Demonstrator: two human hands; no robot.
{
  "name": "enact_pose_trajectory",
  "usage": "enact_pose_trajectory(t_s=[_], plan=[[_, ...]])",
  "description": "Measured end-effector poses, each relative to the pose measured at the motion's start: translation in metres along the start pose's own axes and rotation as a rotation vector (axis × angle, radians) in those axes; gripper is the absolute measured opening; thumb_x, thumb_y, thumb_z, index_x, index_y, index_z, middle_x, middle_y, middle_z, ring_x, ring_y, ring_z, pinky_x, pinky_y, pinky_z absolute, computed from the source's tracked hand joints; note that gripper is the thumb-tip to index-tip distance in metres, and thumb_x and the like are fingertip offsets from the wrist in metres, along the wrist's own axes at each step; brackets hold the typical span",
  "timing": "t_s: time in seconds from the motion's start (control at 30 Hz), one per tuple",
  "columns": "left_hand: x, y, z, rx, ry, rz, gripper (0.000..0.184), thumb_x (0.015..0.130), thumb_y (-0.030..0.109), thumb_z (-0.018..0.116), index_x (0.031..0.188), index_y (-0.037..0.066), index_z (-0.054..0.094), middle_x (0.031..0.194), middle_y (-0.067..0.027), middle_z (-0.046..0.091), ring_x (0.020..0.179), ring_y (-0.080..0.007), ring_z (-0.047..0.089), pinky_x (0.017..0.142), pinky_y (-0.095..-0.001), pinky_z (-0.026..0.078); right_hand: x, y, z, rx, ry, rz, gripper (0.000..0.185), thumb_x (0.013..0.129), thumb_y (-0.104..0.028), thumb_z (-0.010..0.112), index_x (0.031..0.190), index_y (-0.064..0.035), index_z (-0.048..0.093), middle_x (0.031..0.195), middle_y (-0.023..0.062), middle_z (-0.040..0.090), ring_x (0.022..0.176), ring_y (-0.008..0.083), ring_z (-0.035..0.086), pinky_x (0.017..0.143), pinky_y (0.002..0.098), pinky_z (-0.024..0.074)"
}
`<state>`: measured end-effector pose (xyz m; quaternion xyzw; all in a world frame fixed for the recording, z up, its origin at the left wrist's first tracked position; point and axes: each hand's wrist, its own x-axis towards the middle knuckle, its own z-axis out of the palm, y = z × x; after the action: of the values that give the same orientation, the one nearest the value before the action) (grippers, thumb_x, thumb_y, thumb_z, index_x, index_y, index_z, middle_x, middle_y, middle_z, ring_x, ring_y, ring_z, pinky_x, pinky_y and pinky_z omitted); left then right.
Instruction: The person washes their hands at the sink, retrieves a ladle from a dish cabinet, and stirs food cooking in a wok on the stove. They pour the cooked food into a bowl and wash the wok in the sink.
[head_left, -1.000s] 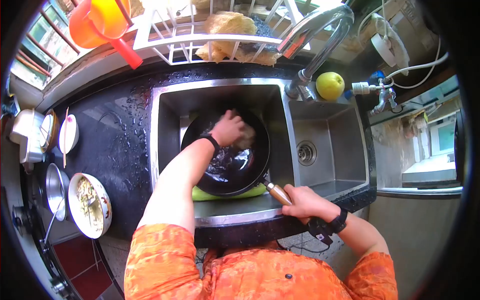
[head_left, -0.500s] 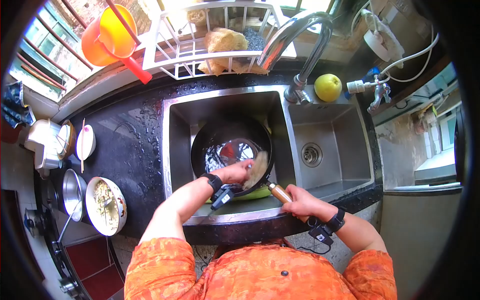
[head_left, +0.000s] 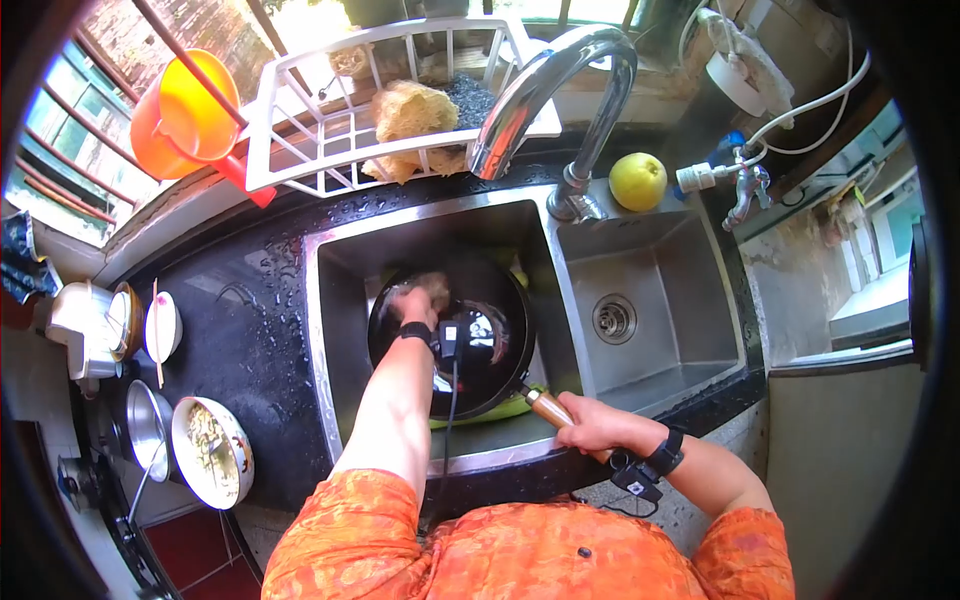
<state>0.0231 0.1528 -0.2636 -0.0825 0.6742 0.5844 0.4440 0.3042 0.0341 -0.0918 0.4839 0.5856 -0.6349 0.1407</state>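
Note:
A black wok (head_left: 490, 370) with water in it rests in the larger left basin, over something green. My left hand (head_left: 412, 303) reaches inside the wok near its upper left side, closed on a tan scrubber (head_left: 434, 287) that is partly blurred. My right hand (head_left: 592, 422) is wrapped round the wok's wooden handle (head_left: 547, 408) at the front edge of the sink. Both wrists wear black bands with small devices, and a cable hangs from the left one.
A chrome faucet (head_left: 600, 110) arches above the sink (head_left: 565, 290), with a yellow-green fruit (head_left: 638, 182) beside it. Behind stands a white rack (head_left: 330, 150) with sponges. Bowls (head_left: 240, 455) stand on the left counter; an orange dipper (head_left: 190, 120) hangs by the window.
My left hand has moved with the scrubber from the wok's lower right side to its upper left. My right hand stays on the handle. The camera view has shifted slightly.

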Motion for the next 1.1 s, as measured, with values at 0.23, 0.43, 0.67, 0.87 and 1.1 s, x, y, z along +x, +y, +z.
enact_pose_trajectory(t_s=[0.23, 0.43, 0.67, 0.87, 1.1], plan=[[-0.057, -0.040, 0.017, 0.846, -1.194, 0.607, 0.036, 0.069, -0.004, 0.046, 0.103, 0.004, 0.042, 0.089, -0.0061, 0.052, 0.085, -0.0171, 0.051, 0.068, -0.0282, 0.042, 0.000, -0.006, -0.003, 0.043, -0.047, 0.011, 0.031, 0.071, -0.010, 0.057, 0.094, 0.0016, 0.040, 0.064, 0.0059, 0.051, 0.045, 0.0115, 0.049, 0.042, 0.0254, 0.0411], [-0.095, 0.027, -0.078, 1.943, -1.476, 0.425, 0.044, 0.062, -0.002, 0.048, 0.103, 0.012, 0.056, 0.094, -0.0122, 0.060, 0.091, -0.0273, 0.056, 0.076, -0.0343, 0.043, -0.001, 0.002, -0.003, 0.416, -0.190, 0.036, 0.030, 0.075, -0.008, 0.059, 0.097, -0.0008, 0.040, 0.067, 0.0048, 0.052, 0.048, 0.0114, 0.052, 0.042, 0.0233, 0.0445], [-0.116, 0.088, -0.129, 1.536, -0.766, 0.590, 0.046, 0.061, -0.002, 0.051, 0.105, 0.011, 0.055, 0.092, -0.0179, 0.060, 0.091, -0.0329, 0.056, 0.076, -0.0363, 0.044, 0.001, 0.000, 0.032, 1.113, -0.382, 0.073, 0.024, 0.078, -0.007, 0.052, 0.097, -0.0033, 0.038, 0.070, 0.0101, 0.053, 0.053, 0.0166, 0.056, 0.042, 0.0279, 0.0488], [-0.130, 0.089, -0.178, 1.352, -0.392, 0.676, 0.047, 0.064, -0.001, 0.047, 0.109, 0.010, 0.050, 0.101, -0.0224, 0.055, 0.099, -0.0358, 0.052, 0.084, -0.0395, 0.041, -0.011, -0.029, 0.031, 0.919, -0.383, -0.001, 0.024, 0.073, 0.000, 0.053, 0.093, -0.0032, 0.039, 0.065, 0.0063, 0.048, 0.047, 0.0129, 0.048, 0.040, 0.0277, 0.0419], [-0.146, 0.077, -0.212, 1.089, -0.335, 0.576, 0.050, 0.061, -0.001, 0.043, 0.111, 0.000, 0.045, 0.105, -0.0239, 0.053, 0.105, -0.0361, 0.049, 0.090, -0.0366, 0.037, -0.056, -0.041, 0.045, 0.006, 0.132, -0.169, 0.036, 0.066, -0.007, 0.057, 0.095, 0.0018, 0.039, 0.062, 0.0054, 0.046, 0.048, 0.0134, 0.051, 0.040, 0.0277, 0.0412]])
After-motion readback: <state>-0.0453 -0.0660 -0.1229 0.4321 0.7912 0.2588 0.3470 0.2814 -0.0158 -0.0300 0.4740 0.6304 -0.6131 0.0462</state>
